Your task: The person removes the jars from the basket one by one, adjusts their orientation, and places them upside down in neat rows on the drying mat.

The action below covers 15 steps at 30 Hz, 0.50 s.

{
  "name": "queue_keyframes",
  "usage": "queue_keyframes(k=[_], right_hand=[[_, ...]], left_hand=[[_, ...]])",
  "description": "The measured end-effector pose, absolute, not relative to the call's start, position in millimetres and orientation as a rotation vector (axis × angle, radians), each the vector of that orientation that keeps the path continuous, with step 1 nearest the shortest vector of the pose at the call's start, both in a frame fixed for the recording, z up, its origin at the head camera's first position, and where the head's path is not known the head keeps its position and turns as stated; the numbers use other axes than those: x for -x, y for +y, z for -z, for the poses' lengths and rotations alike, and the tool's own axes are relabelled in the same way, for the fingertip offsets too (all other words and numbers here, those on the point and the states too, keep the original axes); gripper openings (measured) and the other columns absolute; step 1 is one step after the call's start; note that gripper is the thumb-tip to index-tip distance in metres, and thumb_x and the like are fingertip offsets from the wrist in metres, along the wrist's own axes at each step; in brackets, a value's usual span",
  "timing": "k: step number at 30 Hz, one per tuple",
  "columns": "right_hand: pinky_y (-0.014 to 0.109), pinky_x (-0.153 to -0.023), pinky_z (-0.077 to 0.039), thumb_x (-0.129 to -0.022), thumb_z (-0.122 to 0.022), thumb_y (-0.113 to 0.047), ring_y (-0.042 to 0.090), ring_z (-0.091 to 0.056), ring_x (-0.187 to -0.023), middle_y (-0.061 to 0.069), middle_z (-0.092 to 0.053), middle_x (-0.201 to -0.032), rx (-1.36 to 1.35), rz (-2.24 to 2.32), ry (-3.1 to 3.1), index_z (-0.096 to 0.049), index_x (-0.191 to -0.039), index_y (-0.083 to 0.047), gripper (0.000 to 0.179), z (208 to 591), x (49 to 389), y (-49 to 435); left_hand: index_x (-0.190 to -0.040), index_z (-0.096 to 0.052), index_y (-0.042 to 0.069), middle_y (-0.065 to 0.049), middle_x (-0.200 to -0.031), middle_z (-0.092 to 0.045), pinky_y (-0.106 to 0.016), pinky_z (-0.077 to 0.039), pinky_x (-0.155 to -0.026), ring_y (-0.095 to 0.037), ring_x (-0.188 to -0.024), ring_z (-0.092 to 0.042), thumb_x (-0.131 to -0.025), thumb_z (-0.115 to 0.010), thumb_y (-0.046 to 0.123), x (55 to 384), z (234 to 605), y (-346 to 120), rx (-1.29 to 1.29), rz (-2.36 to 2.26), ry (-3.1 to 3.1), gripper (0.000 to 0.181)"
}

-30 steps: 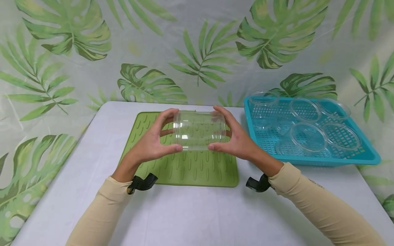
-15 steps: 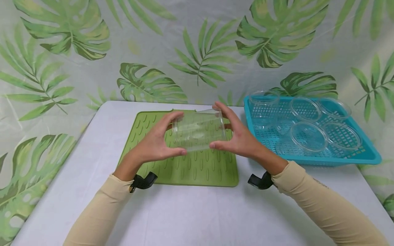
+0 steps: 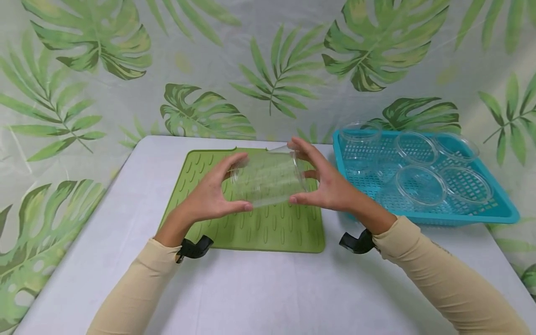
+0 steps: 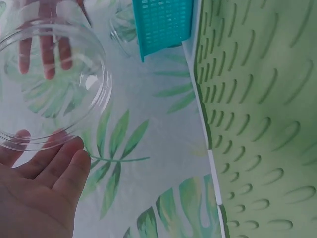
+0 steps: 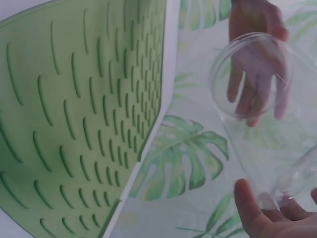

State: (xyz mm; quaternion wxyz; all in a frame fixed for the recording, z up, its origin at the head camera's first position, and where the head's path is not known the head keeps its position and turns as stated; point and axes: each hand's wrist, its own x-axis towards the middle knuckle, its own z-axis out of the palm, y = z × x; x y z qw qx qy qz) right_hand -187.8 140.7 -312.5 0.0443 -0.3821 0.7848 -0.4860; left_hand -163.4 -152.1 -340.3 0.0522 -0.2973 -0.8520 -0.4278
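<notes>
A clear see-through jar (image 3: 268,180) lies on its side in the air above a green ridged mat (image 3: 251,232), its right end a little higher. My left hand (image 3: 209,195) holds its left end, thumb below and fingers above. The right hand (image 3: 324,184) grips the other end the same way. In the left wrist view, fingertips touch the ringed rim of the jar (image 4: 94,84), and the other hand's fingers show through it. The right wrist view has the jar (image 5: 247,129) stretching between both hands; part of the near end is cut off.
A blue perforated basket (image 3: 418,218) stands at the right of the white table (image 3: 268,293), holding several similar clear jars (image 3: 420,186). A leaf-patterned cloth (image 3: 276,60) hangs behind the table's back edge.
The jar has tilted from level, its right end rising and its left end dipping. My right hand has shifted slightly up and right. Both hands keep hold of it.
</notes>
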Motion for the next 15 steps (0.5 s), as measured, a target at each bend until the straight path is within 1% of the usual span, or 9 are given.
queue_keyframes(k=[2,4,8,12,15], right_hand=[[0.060,-0.107,-0.044,-0.079,-0.082,-0.045,0.032,-0.028,-0.150,0.010,-0.023,-0.165,1.151,1.498,2.400,-0.012,-0.161,-0.021,0.110,311.7,188.1,140.2],[0.058,-0.110,-0.042,-0.079,-0.082,-0.042,0.030,-0.028,-0.151,0.009,-0.022,-0.165,1.133,1.498,2.393,-0.011,-0.161,-0.020,0.110,310.3,187.6,139.9],[0.058,-0.114,-0.037,-0.079,-0.083,-0.043,0.033,-0.026,-0.152,0.012,-0.018,-0.166,1.125,1.476,2.359,-0.007,-0.161,-0.020,0.114,310.1,187.9,140.4],[0.059,-0.119,-0.030,-0.078,-0.083,-0.041,0.035,-0.023,-0.153,0.012,-0.010,-0.168,1.099,1.495,2.291,0.001,-0.161,-0.020,0.120,310.9,187.4,140.4],[0.061,-0.120,-0.026,-0.078,-0.083,-0.043,0.034,-0.021,-0.154,0.013,-0.010,-0.167,1.055,1.542,2.253,-0.001,-0.161,-0.016,0.120,311.4,186.4,139.3]], left_hand=[[-0.155,-0.028,0.010,-0.014,-0.154,-0.042,-0.049,-0.040,-0.116,-0.030,-0.141,-0.044,-0.073,-0.089,0.022,162.8,340.7,-152.8,0.891,1.289,-2.613,0.103],[-0.155,-0.028,0.009,-0.014,-0.153,-0.043,-0.048,-0.040,-0.116,-0.030,-0.140,-0.045,-0.074,-0.089,0.024,162.2,341.2,-153.3,0.884,1.276,-2.627,0.103],[-0.155,-0.028,0.009,-0.012,-0.154,-0.043,-0.047,-0.039,-0.117,-0.030,-0.141,-0.043,-0.073,-0.089,0.024,161.1,341.1,-153.7,0.880,1.271,-2.627,0.103],[-0.155,-0.028,0.010,-0.012,-0.154,-0.042,-0.048,-0.038,-0.118,-0.029,-0.143,-0.042,-0.074,-0.089,0.024,158.5,340.3,-154.2,0.875,1.281,-2.625,0.103],[-0.155,-0.028,0.010,-0.013,-0.154,-0.042,-0.048,-0.037,-0.119,-0.030,-0.143,-0.042,-0.074,-0.089,0.023,157.3,340.5,-154.4,0.871,1.285,-2.622,0.102]])
